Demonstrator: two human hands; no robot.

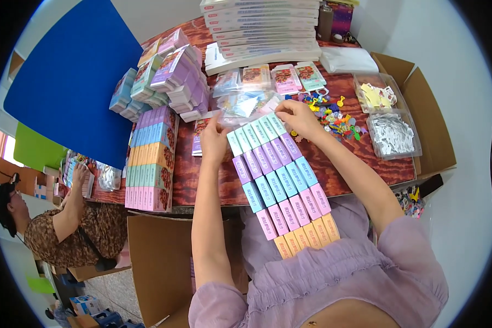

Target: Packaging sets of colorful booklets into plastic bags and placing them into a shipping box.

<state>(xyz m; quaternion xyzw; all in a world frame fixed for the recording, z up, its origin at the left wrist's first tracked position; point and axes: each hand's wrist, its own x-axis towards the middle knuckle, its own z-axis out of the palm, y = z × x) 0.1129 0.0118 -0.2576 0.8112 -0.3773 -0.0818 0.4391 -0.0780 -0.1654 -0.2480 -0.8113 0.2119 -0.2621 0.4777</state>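
Note:
A block of small cardboard boxes (281, 180) lies before me, packed side by side in mint, purple, blue, pink and orange rows. Its near end rests against my lilac clothing, and its far end reaches over the table edge. My left hand (214, 141) grips the far left corner at the mint row, fingers curled. At the far right corner, my right hand (299, 118) pinches the same row from the other side. Just beyond the hands are clear plastic bags (249, 105) with small pieces inside.
A similar box block (150, 158) stands at left, with stacks of flat cartons (183, 76) behind. White packs (262, 27) tower at the back. Colourful trinkets (339, 121) and a tub of white pieces (392, 134) lie right. An open carton (164, 262) sits below; a co-worker (71, 229) is at left.

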